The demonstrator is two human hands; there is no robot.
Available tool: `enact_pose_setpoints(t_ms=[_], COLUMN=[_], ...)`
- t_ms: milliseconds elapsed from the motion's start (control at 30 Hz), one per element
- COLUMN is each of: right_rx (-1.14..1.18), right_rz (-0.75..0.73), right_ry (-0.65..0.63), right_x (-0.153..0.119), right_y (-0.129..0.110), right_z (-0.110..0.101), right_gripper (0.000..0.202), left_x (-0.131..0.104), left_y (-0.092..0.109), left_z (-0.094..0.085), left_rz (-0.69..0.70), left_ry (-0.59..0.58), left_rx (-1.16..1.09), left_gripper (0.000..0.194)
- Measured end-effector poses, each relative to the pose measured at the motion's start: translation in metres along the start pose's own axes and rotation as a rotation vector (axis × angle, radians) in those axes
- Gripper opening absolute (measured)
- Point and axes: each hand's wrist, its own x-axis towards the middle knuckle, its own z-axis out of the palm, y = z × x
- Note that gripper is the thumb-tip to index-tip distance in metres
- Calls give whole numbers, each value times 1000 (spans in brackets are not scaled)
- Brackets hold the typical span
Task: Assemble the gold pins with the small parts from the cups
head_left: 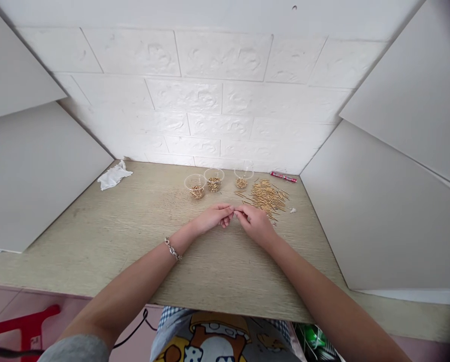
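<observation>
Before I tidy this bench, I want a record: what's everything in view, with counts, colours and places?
Cups: three, clear, table's back middle, holding gold bits
Loose pins: many, gold, front-right of the cups
Packet: one, red, table's back right
Tissue: one, white, table's back left
Scrap: at least one, white, beside the pins
Table: one, greenish-tan, beneath these
Wall: one, white, brick-patterned, behind
Panels: two each side, pale grey
Floor: one, pink, below
Unclear object: one, red, lower left
Cable: one, black, below table
Unclear item: one, green, lower right
Shirt: one, grey, bottom middle
Bracelet: one, silver, left wrist
Left hand: one, bare, centre
Right hand: one, bare, centre; fingertips near the left's, anything held too small to tell
</observation>
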Motion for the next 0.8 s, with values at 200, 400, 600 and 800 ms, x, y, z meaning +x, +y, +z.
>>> enact_pose_setpoints(t_ms=[200,400,600,800], right_rx=[19,34,44,83], right_rz=[58,73,89,122], right_ry=[12,-2,-6,-1], right_x=[0,0,0,1], right_y=[1,0,2,3], right_z=[0,-1,1,3], right_gripper=[18,17,17,16], left_x=[0,0,-1,1], left_y=[1,2,4,2], left_z=[1,1,0,0], left_rz=[0,16,17,6], left_ry=[-8,-12,-25,-8], left_rx=[28,60,58,71], left_gripper=[39,40,42,40])
